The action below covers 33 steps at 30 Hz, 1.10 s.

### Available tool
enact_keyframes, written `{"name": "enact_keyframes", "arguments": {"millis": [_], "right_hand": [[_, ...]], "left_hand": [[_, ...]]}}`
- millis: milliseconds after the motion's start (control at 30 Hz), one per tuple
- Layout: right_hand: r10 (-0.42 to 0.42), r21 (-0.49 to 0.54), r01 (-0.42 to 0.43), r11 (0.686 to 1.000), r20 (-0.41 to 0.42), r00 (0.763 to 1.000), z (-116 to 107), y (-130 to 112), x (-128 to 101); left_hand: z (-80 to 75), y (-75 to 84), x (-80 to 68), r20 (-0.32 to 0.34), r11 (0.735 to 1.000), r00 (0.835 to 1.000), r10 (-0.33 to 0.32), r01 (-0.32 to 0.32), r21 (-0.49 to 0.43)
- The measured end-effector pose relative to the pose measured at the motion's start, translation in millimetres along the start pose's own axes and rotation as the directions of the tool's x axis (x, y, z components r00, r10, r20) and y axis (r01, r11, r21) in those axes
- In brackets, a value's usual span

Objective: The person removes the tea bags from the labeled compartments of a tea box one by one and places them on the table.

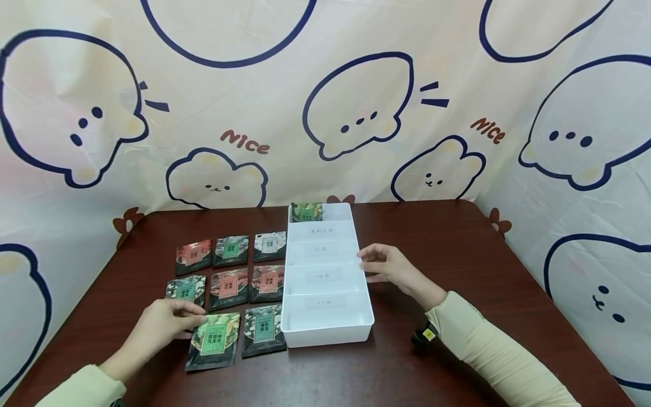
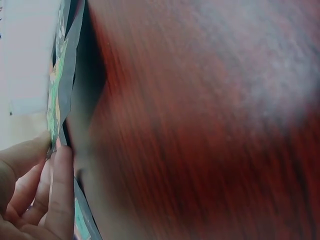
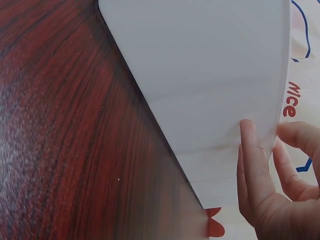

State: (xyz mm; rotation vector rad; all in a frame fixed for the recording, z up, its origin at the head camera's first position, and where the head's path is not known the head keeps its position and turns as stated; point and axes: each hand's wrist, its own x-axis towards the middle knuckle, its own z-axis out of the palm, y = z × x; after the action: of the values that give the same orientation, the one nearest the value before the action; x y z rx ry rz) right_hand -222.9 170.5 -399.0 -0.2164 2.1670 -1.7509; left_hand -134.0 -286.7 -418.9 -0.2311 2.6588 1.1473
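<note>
My left hand (image 1: 165, 325) pinches the left edge of a green-and-black tea sachet (image 1: 213, 341), thumb and fingertips meeting at its upper corner. In the left wrist view this sachet (image 2: 61, 85) appears edge-on, with dark shadow on the wood beside it. My right hand (image 1: 394, 270) is at the right side of a long white divided box (image 1: 328, 334). The right wrist view shows its fingertips (image 3: 248, 131) on both sides of the rim, holding the box wall (image 3: 210, 115). A single green tea sachet (image 1: 307, 212) lies in the box's farthest compartment.
Left of the box, several sachets lie in rows, including a red one (image 1: 193, 256), a white-labelled one (image 1: 270, 245) and a teal-labelled one (image 1: 264, 330). Printed labels (image 1: 325, 275) mark the compartments. A patterned cloth (image 1: 356, 113) encloses the dark wooden table (image 1: 447, 237).
</note>
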Motion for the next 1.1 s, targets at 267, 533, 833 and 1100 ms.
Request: {"name": "enact_keyframes", "arguments": {"millis": [267, 533, 833, 1100], "right_hand": [[-0.005, -0.006, 0.005, 1.000, 0.002, 1.000, 0.8, 0.5, -0.6], [-0.004, -0.007, 0.004, 1.000, 0.001, 1.000, 0.8, 0.5, 0.1], [-0.003, -0.015, 0.003, 1.000, 0.001, 1.000, 0.7, -0.2, 0.2], [-0.004, -0.012, 0.004, 1.000, 0.005, 1.000, 0.2, -0.6, 0.2]], "left_hand": [[2.5, -0.8, -0.8, -0.001, 1.000, 1.000, 0.012, -0.012, 0.007], [4.1, -2.2, -0.8, -0.007, 1.000, 1.000, 0.024, -0.024, 0.000], [5.4, -2.9, 0.1, -0.008, 1.000, 1.000, 0.012, -0.012, -0.001], [5.2, -2.2, -0.2, -0.007, 1.000, 1.000, 0.019, -0.019, -0.001]]}}
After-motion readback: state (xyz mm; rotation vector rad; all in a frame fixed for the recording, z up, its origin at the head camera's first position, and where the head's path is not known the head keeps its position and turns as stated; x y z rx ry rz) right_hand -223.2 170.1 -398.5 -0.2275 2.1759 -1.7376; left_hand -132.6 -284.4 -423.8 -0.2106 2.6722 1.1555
